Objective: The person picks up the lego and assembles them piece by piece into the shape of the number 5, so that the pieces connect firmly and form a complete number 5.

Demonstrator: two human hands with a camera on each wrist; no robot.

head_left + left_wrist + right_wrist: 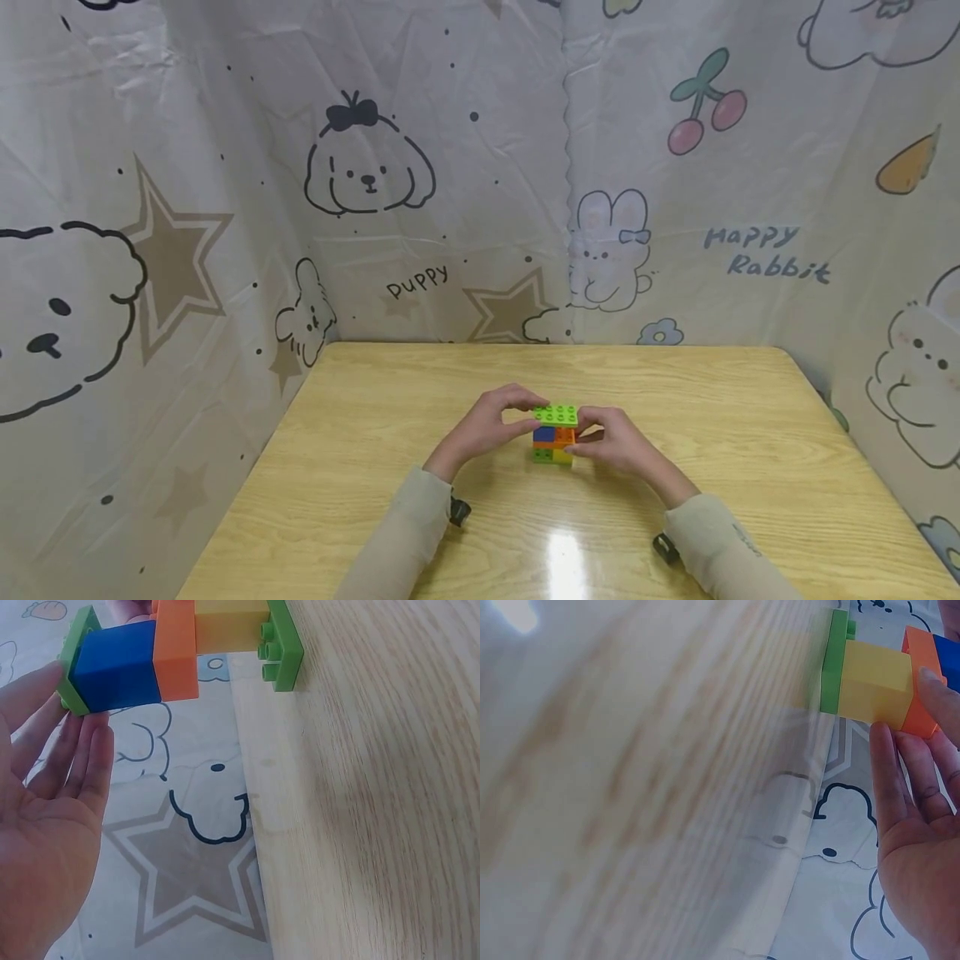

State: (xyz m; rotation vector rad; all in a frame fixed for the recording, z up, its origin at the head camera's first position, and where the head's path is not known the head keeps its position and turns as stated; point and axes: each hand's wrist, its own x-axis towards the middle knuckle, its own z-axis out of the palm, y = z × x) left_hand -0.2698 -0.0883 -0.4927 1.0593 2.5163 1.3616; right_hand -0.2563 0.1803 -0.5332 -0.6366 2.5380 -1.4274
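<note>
A small stack of toy building bricks stands on the table between both hands. At its bottom is a green base plate (pixel 287 649) with bare studs beside a yellow brick (pixel 875 681). Across the yellow brick lies an orange plate (pixel 177 656), which carries a blue brick (pixel 118 666) on its left part. A studded light green plate (pixel 556 415) tops the blue brick and overhangs to the right. My left hand (pixel 491 423) pinches this top plate by its left side, thumb in front. My right hand (pixel 617 439) grips the orange plate from the right.
The wooden table (pixel 360 400) reaches back to a fabric curtain (pixel 495 183) printed with cartoon animals, which also hangs along both sides. Dark bands (pixel 459 510) sit at the wrists near the sleeves. A bright light reflection lies on the tabletop in front of the stack.
</note>
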